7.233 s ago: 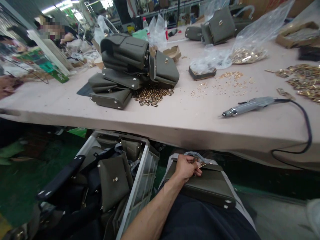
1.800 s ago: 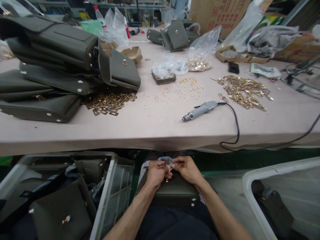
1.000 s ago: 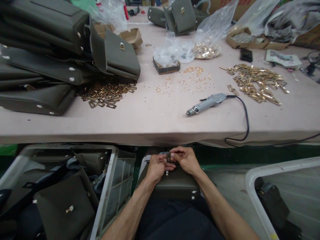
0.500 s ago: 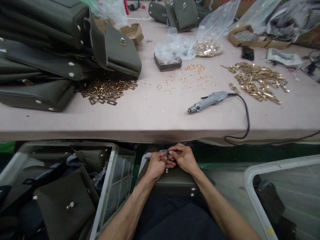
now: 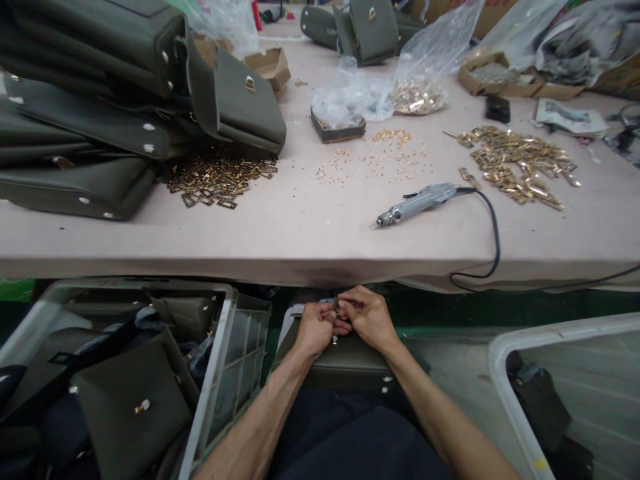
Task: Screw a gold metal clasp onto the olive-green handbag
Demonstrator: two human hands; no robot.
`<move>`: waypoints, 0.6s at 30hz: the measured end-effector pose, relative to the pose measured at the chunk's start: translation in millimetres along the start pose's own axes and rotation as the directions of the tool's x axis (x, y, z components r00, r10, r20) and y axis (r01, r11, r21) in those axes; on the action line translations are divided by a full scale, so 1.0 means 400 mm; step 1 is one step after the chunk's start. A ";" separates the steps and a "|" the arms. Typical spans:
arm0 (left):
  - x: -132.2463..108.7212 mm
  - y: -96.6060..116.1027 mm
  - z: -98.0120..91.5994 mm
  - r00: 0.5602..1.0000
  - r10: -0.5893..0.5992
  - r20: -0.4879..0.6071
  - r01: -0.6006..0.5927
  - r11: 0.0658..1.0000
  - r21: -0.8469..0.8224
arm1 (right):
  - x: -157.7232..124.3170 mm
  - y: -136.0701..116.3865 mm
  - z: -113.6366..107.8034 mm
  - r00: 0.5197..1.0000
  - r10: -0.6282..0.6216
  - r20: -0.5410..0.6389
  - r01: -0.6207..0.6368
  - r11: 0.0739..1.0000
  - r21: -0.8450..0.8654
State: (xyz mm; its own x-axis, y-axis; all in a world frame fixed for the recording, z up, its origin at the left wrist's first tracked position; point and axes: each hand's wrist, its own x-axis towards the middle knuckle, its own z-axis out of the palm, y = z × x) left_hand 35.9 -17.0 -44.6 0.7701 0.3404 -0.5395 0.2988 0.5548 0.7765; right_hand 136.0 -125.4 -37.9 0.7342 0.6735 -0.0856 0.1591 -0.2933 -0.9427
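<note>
While the olive bag (image 5: 345, 357) lies on the lap under the table edge | left hand (image 5: 314, 329) and right hand (image 5: 367, 316) pinch a small brass fitting (image 5: 338, 307) at its top | step: seating hardware | next: steady alignment, firm press.

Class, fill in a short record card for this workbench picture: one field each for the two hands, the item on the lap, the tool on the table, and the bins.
Left hand: left hand pinches a small metal fitting
Right hand: right hand grips the same fitting
Lap: olive bag under both hands
Table tool: electric screwdriver, corded, untouched
Bins: crate of bags to the left; white bin to the right
</note>
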 end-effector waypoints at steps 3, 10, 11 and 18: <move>0.000 -0.001 0.005 0.999 0.003 -0.035 -0.003 1.000 -0.001 | -0.007 -0.010 -0.009 0.998 -0.020 -0.066 0.014 0.995 -0.102; -0.003 -0.007 0.004 1.000 0.024 -0.018 -0.023 0.999 0.037 | -0.016 -0.015 -0.012 0.998 -0.056 -0.038 0.050 0.988 -0.148; -0.004 -0.006 0.003 1.000 0.027 -0.015 -0.026 0.999 0.039 | -0.016 -0.013 -0.010 0.997 -0.065 -0.039 0.059 0.987 -0.150; -0.008 -0.008 0.003 1.000 0.029 0.000 -0.029 0.999 0.046 | -0.014 -0.006 -0.008 0.993 -0.116 -0.021 0.111 0.980 -0.162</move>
State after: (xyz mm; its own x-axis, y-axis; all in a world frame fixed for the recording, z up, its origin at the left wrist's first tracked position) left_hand 33.3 -20.9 -44.9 0.7785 0.3564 -0.5166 0.3018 0.5092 0.8060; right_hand 133.4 -130.6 -34.3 0.7249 0.6882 0.0311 0.3446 -0.3231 -0.8814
